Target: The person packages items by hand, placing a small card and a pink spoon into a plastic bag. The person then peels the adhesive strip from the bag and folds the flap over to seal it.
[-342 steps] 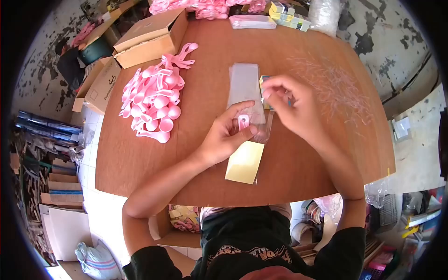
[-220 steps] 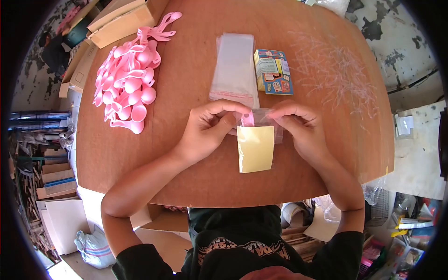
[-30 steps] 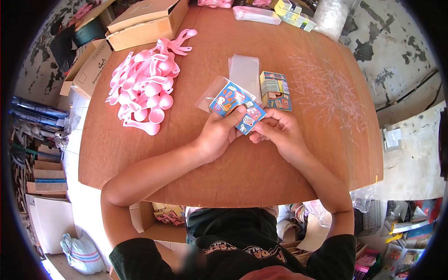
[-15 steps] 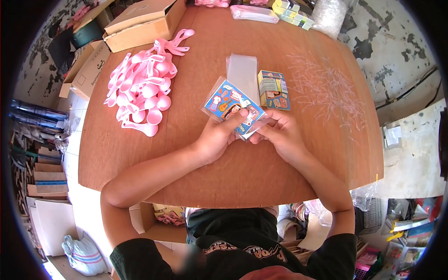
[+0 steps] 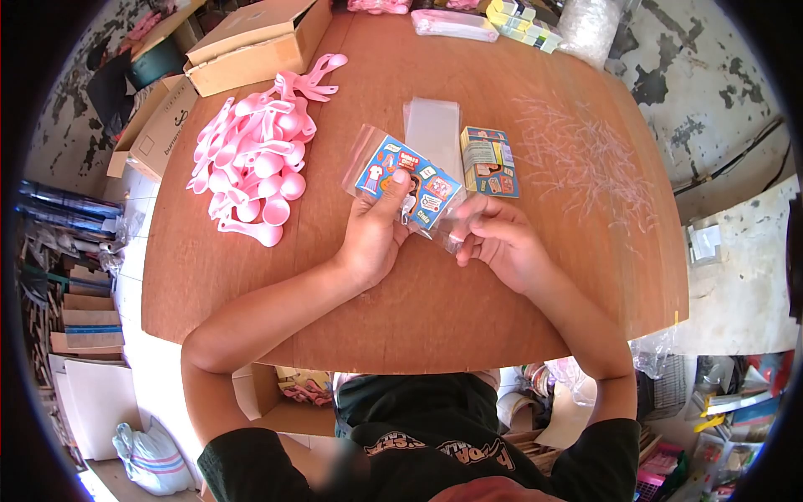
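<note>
A blue printed card sits inside a clear plastic bag, tilted above the table. My left hand grips the card and bag, its thumb lying over the card's front. At the bag's right end, my right hand pinches the clear plastic between thumb and fingers. Behind them lies a stack of clear plastic sleeves, partly covered by the card. Right of the sleeves is a stack of similar blue and yellow cards.
Pink plastic spoons are heaped at the left of the wooden table. Thin clear strands spread over its right side. Along the far edge are a cardboard box, a clear pack and a plastic roll.
The card and bag have turned flatter and shifted left with my left hand. My right hand has moved slightly right and down, and more clear plastic shows between the hands.
</note>
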